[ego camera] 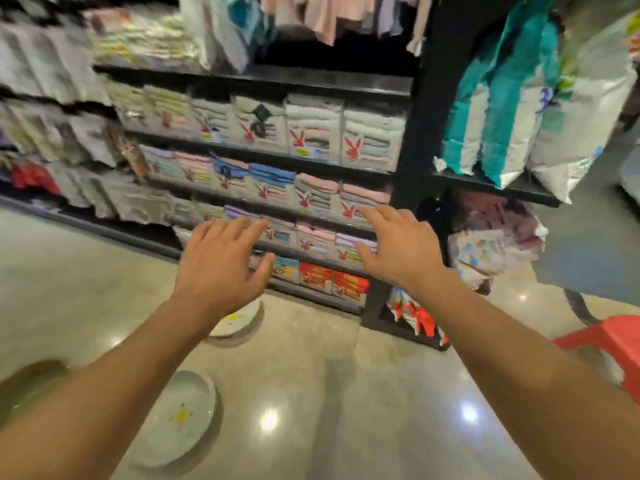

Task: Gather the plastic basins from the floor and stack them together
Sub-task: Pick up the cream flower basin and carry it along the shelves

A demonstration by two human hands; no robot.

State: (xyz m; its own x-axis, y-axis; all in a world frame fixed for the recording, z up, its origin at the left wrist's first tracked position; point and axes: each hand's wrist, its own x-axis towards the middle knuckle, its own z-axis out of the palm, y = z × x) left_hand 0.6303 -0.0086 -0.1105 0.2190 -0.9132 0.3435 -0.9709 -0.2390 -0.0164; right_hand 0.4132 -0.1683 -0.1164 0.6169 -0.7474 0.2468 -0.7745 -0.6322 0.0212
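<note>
While both hands were stretched out forward with nothing in them, the scene read like this:

Left hand: the left hand (221, 268) was held out palm down, fingers apart and a little curved, closed on nothing.

Right hand: the right hand (398, 247) was held out the same way, fingers spread, empty, in front of the black shelf unit (263, 77).

Far basin: one pale basin (239, 322) lay on the shiny floor (311, 393) near the foot of the shelves, partly hidden behind the left wrist.

Near basin: a second basin (183, 417) lay closer to the person, just beside the left forearm in the view, well apart from the first one.

Direction: both basins were below the hands and on the left side, so the left hand was clearly the nearer one; the right hand would need to cross over.

Look of the basins: round, shallow and whitish with a raised rim, each with a small yellow mark in the middle; being round, they had no long axis to line up with.

Third shape: a dark round form at the left edge was too blurred to tell.

Other thing: a red plastic stool (609, 344) stood at the right.

Judgement: nothing was gathered or stacked yet; I think the next move was downward to a basin.
</note>
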